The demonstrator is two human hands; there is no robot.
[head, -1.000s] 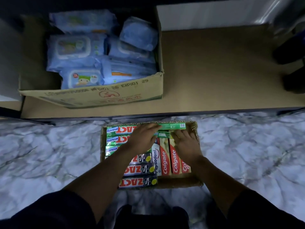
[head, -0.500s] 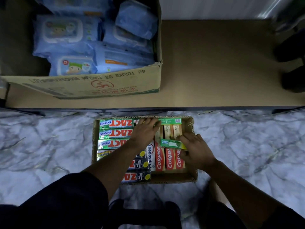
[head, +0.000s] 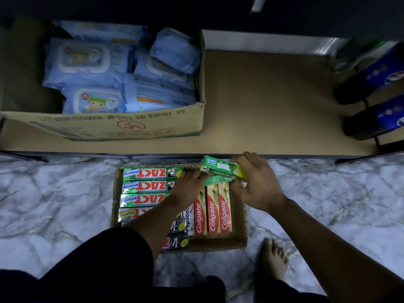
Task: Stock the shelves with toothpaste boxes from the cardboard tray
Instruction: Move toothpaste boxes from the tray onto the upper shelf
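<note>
Right hand (head: 259, 184) holds a green box (head: 219, 168), fingers and thumb curled round its right end, lifted just above the far edge of the tray (head: 243, 217). Left hand (head: 188, 185) lies low in the tray, fingers reaching onto a second green box (head: 218, 180) that lies crosswise over the tops of the Colgate boxes (head: 213, 213); whether it grips or only steadies that box I cannot tell. Zact boxes (head: 150, 185) fill the tray's left half. Straight ahead, just past the tray, is the shelf (head: 273, 101), with bare board to the right of the wipes carton (head: 113, 125). The held box's long axis runs left to right, roughly parallel to the shelf's front edge, and the right hand is the nearer one to that bare board, so the next move is probably a short reach forward with the box kept level
</note>
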